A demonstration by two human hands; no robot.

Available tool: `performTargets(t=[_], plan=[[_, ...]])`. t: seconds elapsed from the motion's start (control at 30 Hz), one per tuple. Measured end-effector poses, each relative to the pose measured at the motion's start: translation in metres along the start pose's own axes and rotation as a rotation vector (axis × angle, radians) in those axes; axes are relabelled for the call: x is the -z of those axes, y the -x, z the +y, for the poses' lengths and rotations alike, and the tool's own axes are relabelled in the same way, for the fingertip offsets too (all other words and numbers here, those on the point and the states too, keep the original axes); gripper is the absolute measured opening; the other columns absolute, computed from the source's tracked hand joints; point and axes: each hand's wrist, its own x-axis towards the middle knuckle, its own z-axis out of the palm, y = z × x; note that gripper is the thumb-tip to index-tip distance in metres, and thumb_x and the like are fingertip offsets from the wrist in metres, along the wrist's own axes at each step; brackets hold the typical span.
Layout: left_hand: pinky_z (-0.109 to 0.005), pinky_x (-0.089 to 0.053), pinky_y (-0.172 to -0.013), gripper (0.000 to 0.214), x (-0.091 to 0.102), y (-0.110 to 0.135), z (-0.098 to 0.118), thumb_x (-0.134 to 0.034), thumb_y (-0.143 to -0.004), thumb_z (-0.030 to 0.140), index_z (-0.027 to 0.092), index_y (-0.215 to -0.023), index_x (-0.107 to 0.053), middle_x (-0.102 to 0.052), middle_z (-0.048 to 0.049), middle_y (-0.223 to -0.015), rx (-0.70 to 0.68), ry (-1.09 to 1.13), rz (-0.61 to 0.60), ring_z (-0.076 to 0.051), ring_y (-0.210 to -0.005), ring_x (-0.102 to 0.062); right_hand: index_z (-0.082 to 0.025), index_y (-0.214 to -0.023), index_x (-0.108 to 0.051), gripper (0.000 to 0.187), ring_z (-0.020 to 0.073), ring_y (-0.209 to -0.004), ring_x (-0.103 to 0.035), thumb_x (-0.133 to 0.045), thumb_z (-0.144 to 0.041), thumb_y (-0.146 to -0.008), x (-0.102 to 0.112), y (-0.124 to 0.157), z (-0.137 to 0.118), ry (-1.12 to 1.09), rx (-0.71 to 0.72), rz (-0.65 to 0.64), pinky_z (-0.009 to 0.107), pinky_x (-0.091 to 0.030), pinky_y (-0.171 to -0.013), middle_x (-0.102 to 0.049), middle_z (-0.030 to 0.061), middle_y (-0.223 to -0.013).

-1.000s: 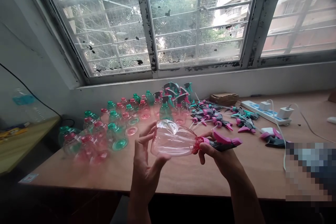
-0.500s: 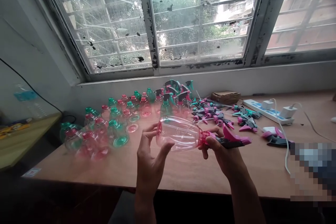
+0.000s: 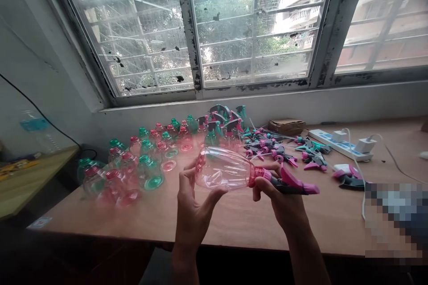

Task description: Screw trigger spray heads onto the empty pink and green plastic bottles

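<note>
A clear pink spray bottle (image 3: 225, 170) lies sideways in the air above the table, its neck to the right. My left hand (image 3: 196, 198) is closed around the bottle's base end, thumb along the lower side and fingers behind. At the neck, my right hand (image 3: 279, 196) grips the pink collar of the trigger sprayer (image 3: 294, 181), whose pink lever points up and right. The sprayer sits at the bottle's mouth; whether it is fully tightened I cannot tell. Some right-hand fingers are hidden behind the neck.
Open pink and green bottles (image 3: 125, 171) stand at the left of the wooden table (image 3: 133, 222). Several bottles with sprayers (image 3: 214, 131) stand near the wall. Loose trigger sprayers (image 3: 267, 144) lie right of them, beside a power strip (image 3: 337, 144) with white cables and a brown package (image 3: 287, 126).
The bottle and both hands have shifted slightly; the bottle's base end has moved a little left and the right thumb has moved left along the collar. Both hands keep their hold.
</note>
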Motion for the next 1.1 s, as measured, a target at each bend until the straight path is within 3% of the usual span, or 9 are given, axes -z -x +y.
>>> performTargets(t=[0.17,0.27,0.33,0.47,0.57,0.7,0.83,0.97,1.1], plan=[[-0.054,-0.032,-0.125,0.051,0.000,-0.003,-0.002,-0.079,-0.087,0.033,0.031,-0.132,-0.054,-0.047,-0.0090,-0.159,-0.083,-0.125,-0.046,-0.032,-0.152,-0.040,-0.026,-0.084,-0.068,0.022,0.0205,-0.046,-0.061,-0.076,-0.046,-0.087,-0.006,0.000,0.005,-0.004,0.006,0.122,0.035,-0.048,-0.049,-0.071,-0.0003,-0.060],[-0.054,-0.032,-0.125,0.064,0.002,-0.004,-0.008,-0.082,-0.085,0.033,0.032,-0.140,-0.051,-0.049,-0.0099,-0.157,-0.101,-0.232,-0.035,-0.033,-0.152,-0.039,-0.027,-0.080,-0.068,0.023,0.0207,-0.046,-0.062,-0.074,-0.048,-0.088,-0.009,0.000,0.007,-0.011,-0.012,0.155,0.036,-0.049,-0.049,-0.071,0.0001,-0.058],[-0.053,-0.032,-0.125,0.072,0.002,-0.004,-0.010,-0.086,-0.080,0.037,0.029,-0.142,-0.050,-0.048,-0.0114,-0.157,-0.100,-0.183,-0.047,-0.035,-0.152,-0.039,-0.027,-0.081,-0.070,0.022,0.0204,-0.046,-0.062,-0.075,-0.047,-0.088,-0.012,0.002,0.004,0.018,-0.021,0.158,0.038,-0.051,-0.055,-0.070,-0.0011,-0.055],[-0.052,-0.031,-0.126,0.071,-0.002,-0.004,-0.008,-0.086,-0.080,0.041,0.028,-0.140,-0.050,-0.046,-0.0119,-0.158,-0.054,-0.010,0.029,-0.034,-0.150,-0.041,-0.026,-0.085,-0.074,0.017,0.0212,-0.052,-0.064,-0.077,-0.043,-0.087,-0.016,0.005,-0.004,0.113,-0.063,0.151,0.041,-0.053,-0.071,-0.068,-0.0033,-0.049],[-0.053,-0.028,-0.127,0.072,-0.002,-0.004,-0.006,-0.086,-0.081,0.032,0.032,-0.142,-0.048,-0.044,-0.0093,-0.160,-0.084,-0.001,-0.001,-0.031,-0.153,-0.037,-0.025,-0.086,-0.074,0.021,0.0180,-0.046,-0.061,-0.075,-0.046,-0.088,-0.018,0.005,-0.003,0.020,-0.113,0.117,0.039,-0.052,-0.064,-0.074,-0.0011,-0.060],[-0.052,-0.028,-0.127,0.067,0.004,-0.004,-0.008,-0.076,-0.090,0.022,0.035,-0.147,-0.044,-0.040,-0.0075,-0.161,-0.222,-0.199,-0.026,-0.029,-0.155,-0.033,-0.024,-0.080,-0.073,0.027,0.0167,-0.043,-0.059,-0.073,-0.049,-0.091,-0.017,0.002,0.006,-0.129,-0.185,0.054,0.033,-0.045,-0.047,-0.075,0.0019,-0.066],[-0.053,-0.030,-0.126,0.077,0.011,-0.003,-0.010,-0.087,-0.080,0.031,0.030,-0.144,-0.045,-0.048,-0.0106,-0.155,-0.168,-0.205,-0.039,-0.031,-0.150,-0.041,-0.025,-0.084,-0.074,0.019,0.0181,-0.053,-0.063,-0.077,-0.043,-0.090,-0.012,0.001,0.004,-0.064,-0.155,-0.023,0.033,-0.050,-0.059,-0.071,-0.0018,-0.059],[-0.055,-0.036,-0.122,0.049,0.013,-0.005,-0.008,-0.084,-0.083,0.036,0.028,-0.123,-0.057,-0.054,-0.0100,-0.151,-0.190,0.015,0.030,-0.032,-0.148,-0.044,-0.022,-0.082,-0.073,0.020,0.0199,-0.058,-0.065,-0.085,-0.038,-0.081,-0.012,0.003,-0.005,0.044,-0.174,-0.085,0.034,-0.052,-0.062,-0.071,-0.0024,-0.056],[-0.056,-0.026,-0.127,0.054,0.014,-0.006,-0.008,-0.085,-0.083,0.030,0.035,-0.129,-0.059,-0.038,-0.0041,-0.164,-0.226,-0.069,0.001,-0.032,-0.157,-0.027,-0.022,-0.076,-0.071,0.027,0.0149,-0.049,-0.061,-0.072,-0.044,-0.093,-0.016,0.003,-0.003,-0.085,-0.197,-0.036,0.031,-0.049,-0.056,-0.074,-0.0010,-0.061]])
